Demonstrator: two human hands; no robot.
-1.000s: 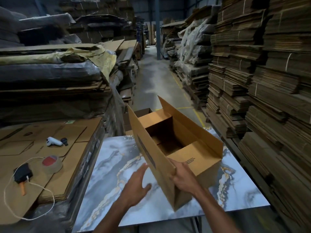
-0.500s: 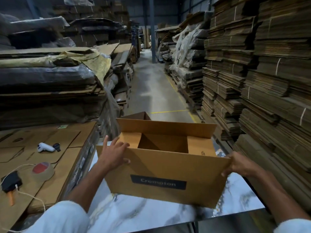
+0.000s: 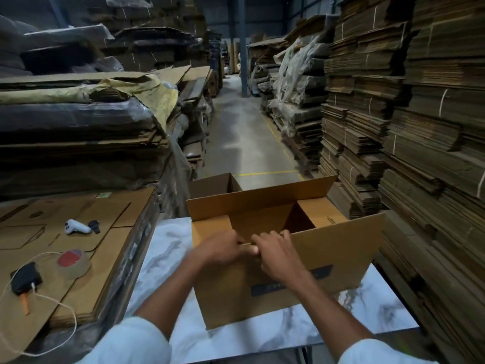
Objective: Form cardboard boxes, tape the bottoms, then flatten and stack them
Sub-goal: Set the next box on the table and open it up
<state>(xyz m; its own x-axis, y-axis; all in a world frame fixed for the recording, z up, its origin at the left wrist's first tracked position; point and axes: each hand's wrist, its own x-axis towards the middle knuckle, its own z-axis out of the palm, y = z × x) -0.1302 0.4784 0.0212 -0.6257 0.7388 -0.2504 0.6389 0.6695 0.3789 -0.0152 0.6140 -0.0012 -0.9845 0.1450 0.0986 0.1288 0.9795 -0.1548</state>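
Note:
An opened brown cardboard box (image 3: 341,256) with a dark label stands on the marble-patterned table (image 3: 168,248), its flaps up and its inside showing. My left hand (image 3: 223,248) and my right hand (image 3: 278,254) meet at the middle of the near long flap's top edge, fingers curled over it. A roll of brown tape (image 3: 74,264) with a red core lies on the flat cardboard stack (image 3: 110,271) to my left, apart from both hands.
On the left stack also lie a white controller (image 3: 76,227), a black device (image 3: 25,278) with a white cable, and an orange-handled tool (image 3: 25,303). A second open box (image 3: 212,183) sits behind the table. Tall piles of flattened cardboard (image 3: 420,127) line the aisle on the right.
Both hands left the box's two ends and came together at the middle of the near flap. The box has shifted slightly and now sits a little skewed.

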